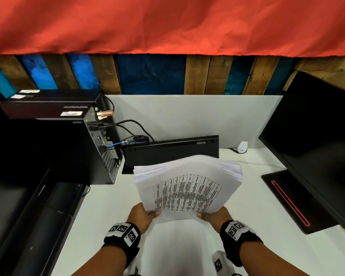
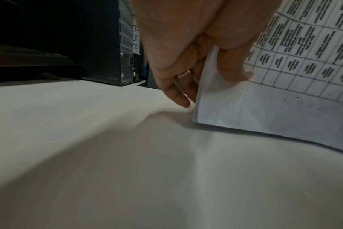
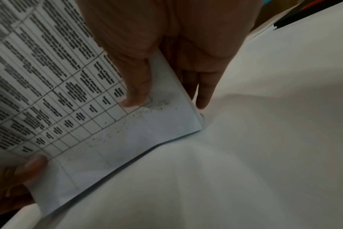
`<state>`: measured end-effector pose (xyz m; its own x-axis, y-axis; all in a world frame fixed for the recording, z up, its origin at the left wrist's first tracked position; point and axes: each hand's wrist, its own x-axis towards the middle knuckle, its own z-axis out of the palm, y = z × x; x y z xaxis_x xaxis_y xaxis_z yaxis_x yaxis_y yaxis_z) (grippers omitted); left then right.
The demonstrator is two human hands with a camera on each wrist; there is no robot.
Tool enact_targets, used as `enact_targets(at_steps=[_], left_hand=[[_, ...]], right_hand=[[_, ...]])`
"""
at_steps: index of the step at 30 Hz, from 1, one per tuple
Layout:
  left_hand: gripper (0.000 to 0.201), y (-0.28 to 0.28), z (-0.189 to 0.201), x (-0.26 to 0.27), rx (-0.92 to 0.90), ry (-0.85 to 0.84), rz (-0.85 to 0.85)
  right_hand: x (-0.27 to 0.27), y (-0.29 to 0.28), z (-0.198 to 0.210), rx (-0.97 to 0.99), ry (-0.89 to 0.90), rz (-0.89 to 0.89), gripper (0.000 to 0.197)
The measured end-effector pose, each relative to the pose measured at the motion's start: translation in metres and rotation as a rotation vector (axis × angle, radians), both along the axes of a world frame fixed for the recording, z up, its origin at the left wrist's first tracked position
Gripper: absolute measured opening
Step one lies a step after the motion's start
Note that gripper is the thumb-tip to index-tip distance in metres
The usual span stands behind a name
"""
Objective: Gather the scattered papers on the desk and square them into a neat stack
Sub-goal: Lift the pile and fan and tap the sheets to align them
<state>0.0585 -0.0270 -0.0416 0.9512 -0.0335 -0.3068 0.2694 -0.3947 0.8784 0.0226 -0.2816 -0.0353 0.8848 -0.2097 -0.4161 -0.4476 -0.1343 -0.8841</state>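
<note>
Upright on its near short edge, the stack of papers [image 1: 188, 187] stands on the white desk [image 1: 263, 200], tipped away from the person, its top sheet printed with a ruled table. That bottom edge meets the desktop in an even line in both wrist views, while the upper edges fan apart in uneven steps. The left hand [image 1: 142, 215] pinches the stack's lower left corner, thumb on the printed face and fingers [image 2: 183, 94] behind, one wearing a ring. The right hand [image 1: 214, 216] pinches the lower right corner the same way, thumb on the face and fingers [image 3: 204, 93] behind. Bare white surface lies on both sides of the stack and between the forearms. Just behind the stack a black keyboard [image 1: 170, 151] leans on edge against the grey partition [image 1: 197, 116]. A black computer tower [image 1: 100, 144] with cables stands to the left, and a dark monitor [image 1: 315, 140] on its red-lined base [image 1: 291, 202] closes the right side.
</note>
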Motion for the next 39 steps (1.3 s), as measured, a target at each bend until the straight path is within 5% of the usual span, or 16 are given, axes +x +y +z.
enact_targets(at_steps=[10,12,15,20,23,28,33,39], left_hand=[[0.027,0.005,0.071,0.010,-0.379,-0.127,-0.080],[0.028,0.009,0.087,0.011,-0.424,-0.121,-0.108],[0.060,0.014,0.103,0.012,-0.510,-0.069,-0.164],[0.039,0.015,0.105,0.004,-0.510,0.014,-0.201],[0.040,0.015,0.100,-0.005,-0.472,0.004,-0.201],[0.045,0.011,0.089,-0.011,-0.407,-0.089,-0.167],[0.043,-0.001,0.074,-0.022,-0.394,-0.175,-0.045],[0.043,-0.004,0.053,-0.031,-0.419,-0.187,0.040]], right_hand=[[-0.002,-0.006,0.064,0.238,-0.231,0.037,0.018],[-0.004,-0.006,0.082,0.348,-0.245,0.075,0.029],[-0.005,-0.006,0.091,0.453,-0.231,0.123,0.064],[-0.012,-0.009,0.091,0.600,-0.166,0.173,0.073],[-0.014,-0.008,0.084,0.561,-0.167,0.152,0.070],[-0.013,0.001,0.083,0.320,-0.190,0.104,0.016],[-0.013,0.009,0.070,0.112,-0.176,0.116,0.012],[-0.021,0.008,0.049,0.084,-0.117,0.109,0.015]])
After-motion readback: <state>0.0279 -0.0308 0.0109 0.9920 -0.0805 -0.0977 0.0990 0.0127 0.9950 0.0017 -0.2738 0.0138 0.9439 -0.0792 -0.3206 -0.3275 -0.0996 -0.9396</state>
